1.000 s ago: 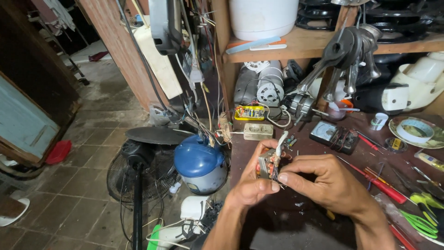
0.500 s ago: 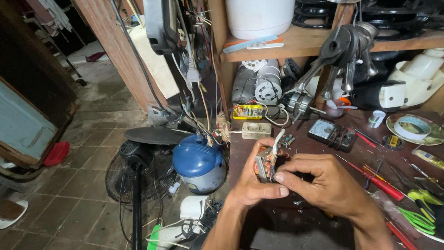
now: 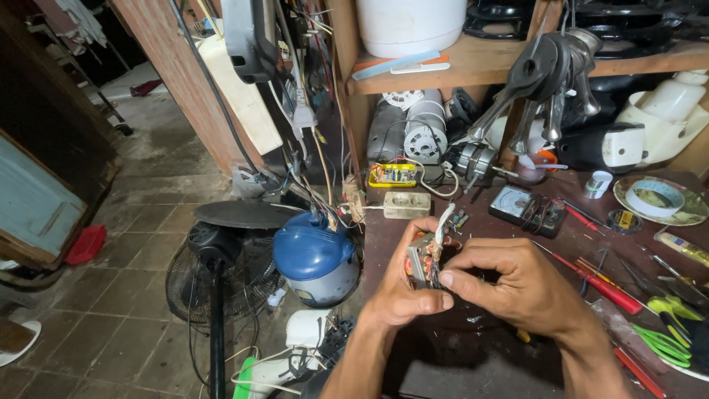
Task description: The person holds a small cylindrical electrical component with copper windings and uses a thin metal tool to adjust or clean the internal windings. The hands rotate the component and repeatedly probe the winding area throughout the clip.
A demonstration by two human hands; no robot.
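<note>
Both hands shifted slightly up workbench point(image 3: 413, 236) since earlier frame. Left hand point(image 3: 402, 292) cups small motor core point(image 3: 423, 260) from below; right hand point(image 3: 517, 284) fingertips pinch its near edge. Yellow rectangular circuit board point(image 3: 392, 175) lies beyond core, cream socket block point(image 3: 406, 205) between them, tape roll point(image 3: 654, 198) far right.

1. Small motor core point(image 3: 422, 260) of grey laminated metal with orange-copper windings, held upright above a dark workbench.
2. White lead point(image 3: 444, 222) curling up from its top (lower half hidden by fingers).
</note>
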